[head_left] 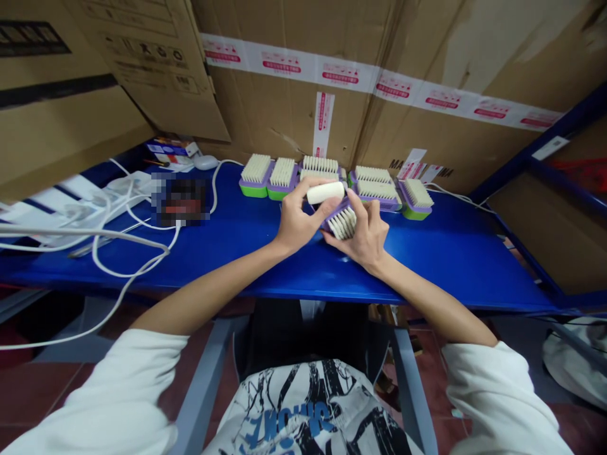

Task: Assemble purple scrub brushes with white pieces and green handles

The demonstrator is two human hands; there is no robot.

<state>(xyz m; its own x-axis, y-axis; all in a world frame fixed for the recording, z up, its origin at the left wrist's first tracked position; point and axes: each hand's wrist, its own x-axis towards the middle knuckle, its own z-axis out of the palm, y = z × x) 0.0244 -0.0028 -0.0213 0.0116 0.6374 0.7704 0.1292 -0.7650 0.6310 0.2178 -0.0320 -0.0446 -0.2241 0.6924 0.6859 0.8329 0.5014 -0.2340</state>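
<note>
My left hand (300, 218) has its fingers closed round a smooth white cylinder (326, 193), held level above the blue table (227, 253). Just right of it, my right hand (365, 232) grips a purple brush block (342, 222) with pale bristles, tilted toward me. Cylinder and block are close together; whether they touch is unclear. Behind my hands stand several brush blocks with white bristles up, among them a green and purple one (256, 175) at the left end and another (416, 198) at the right end.
Cardboard sheets (284, 107) rise behind the table. White cables (128, 272) loop over its left side, near a white mouse (205, 162) and a small box (173, 149). A blue frame (545, 253) borders the right side.
</note>
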